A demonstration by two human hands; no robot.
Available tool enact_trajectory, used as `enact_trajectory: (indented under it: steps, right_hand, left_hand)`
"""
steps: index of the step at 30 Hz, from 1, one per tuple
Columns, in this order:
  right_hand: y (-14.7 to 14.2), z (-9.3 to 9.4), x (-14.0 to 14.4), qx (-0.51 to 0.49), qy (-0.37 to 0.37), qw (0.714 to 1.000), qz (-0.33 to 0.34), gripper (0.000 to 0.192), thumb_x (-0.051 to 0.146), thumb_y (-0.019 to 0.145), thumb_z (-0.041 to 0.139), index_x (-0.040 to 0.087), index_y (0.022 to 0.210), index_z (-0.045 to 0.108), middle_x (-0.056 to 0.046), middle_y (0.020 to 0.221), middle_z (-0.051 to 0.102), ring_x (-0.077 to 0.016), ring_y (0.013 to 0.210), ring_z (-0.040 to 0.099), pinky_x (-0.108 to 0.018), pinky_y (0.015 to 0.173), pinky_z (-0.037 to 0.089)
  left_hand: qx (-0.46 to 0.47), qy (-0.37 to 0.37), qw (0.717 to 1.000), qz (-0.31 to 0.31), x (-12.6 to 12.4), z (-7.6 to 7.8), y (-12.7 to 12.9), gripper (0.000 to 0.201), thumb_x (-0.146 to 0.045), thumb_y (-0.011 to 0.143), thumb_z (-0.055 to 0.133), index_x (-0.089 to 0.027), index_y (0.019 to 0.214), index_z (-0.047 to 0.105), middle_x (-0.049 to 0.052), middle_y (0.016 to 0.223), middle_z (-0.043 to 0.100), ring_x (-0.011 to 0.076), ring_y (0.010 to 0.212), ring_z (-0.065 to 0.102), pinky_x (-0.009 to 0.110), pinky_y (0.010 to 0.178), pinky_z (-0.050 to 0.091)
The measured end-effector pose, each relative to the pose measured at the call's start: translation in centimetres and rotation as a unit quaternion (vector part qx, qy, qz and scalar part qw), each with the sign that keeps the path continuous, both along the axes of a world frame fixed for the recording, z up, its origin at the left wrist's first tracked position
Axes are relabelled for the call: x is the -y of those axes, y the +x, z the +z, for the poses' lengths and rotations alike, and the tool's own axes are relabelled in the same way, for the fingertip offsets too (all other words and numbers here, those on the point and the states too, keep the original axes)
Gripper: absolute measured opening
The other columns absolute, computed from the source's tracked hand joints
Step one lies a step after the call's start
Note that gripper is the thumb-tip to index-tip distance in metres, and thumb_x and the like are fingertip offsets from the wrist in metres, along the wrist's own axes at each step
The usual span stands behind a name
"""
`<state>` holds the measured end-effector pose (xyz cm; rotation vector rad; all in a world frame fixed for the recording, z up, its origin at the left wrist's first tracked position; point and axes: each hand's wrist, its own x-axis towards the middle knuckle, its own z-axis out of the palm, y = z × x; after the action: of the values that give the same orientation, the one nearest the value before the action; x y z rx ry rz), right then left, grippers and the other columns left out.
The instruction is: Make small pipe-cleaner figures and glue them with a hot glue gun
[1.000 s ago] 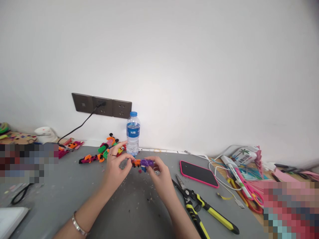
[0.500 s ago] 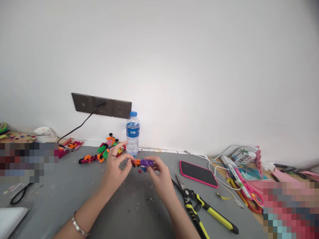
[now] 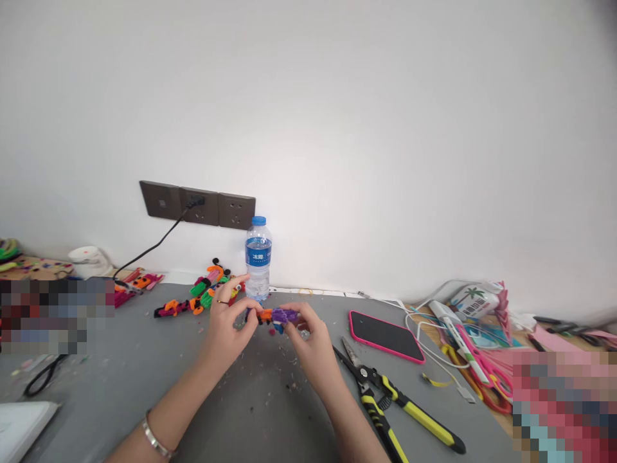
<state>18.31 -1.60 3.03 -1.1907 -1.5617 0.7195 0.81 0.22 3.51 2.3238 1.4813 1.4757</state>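
Just below the frame's centre, the left hand (image 3: 226,328) and right hand (image 3: 311,341) pinch opposite ends of a small orange-and-purple pipe-cleaner figure (image 3: 277,316), lifted just off the grey worktop (image 3: 144,379), seemingly so both thumbs can work it. Finished figures (image 3: 202,296) lie behind, near a water bottle (image 3: 258,257). Yellow-handled pliers (image 3: 385,399) rest lower right, within reach.

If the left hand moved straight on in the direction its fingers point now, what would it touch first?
The left hand points up-right, away from the person. First in that line seems to be the clear plastic water bottle with blue cap, upright near the wall; depth is hard to judge. It already grips the orange-and-purple fuzzy craft piece.
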Motion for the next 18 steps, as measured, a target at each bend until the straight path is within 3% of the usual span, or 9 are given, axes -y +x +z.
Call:
enact_trajectory:
  steps: [18]
  right_hand:
    - [0.36, -0.09, -0.02, 0.016, 0.017, 1.000, -0.002, 0.027, 0.012, 0.079, 0.049, 0.021, 0.096, 0.068, -0.004, 0.089, 0.068, -0.0188, 0.079, 0.061, -0.027, 0.068, 0.048]
  left_hand:
    - [-0.001, -0.011, 1.000, 0.003, 0.07, -0.27, -0.04, 0.024, -0.014, 0.087, 0.049, -0.025, 0.074, 0.066, 0.006, 0.128, 0.055, 0.0311, 0.123, 0.047, 0.052, 0.102, 0.039]
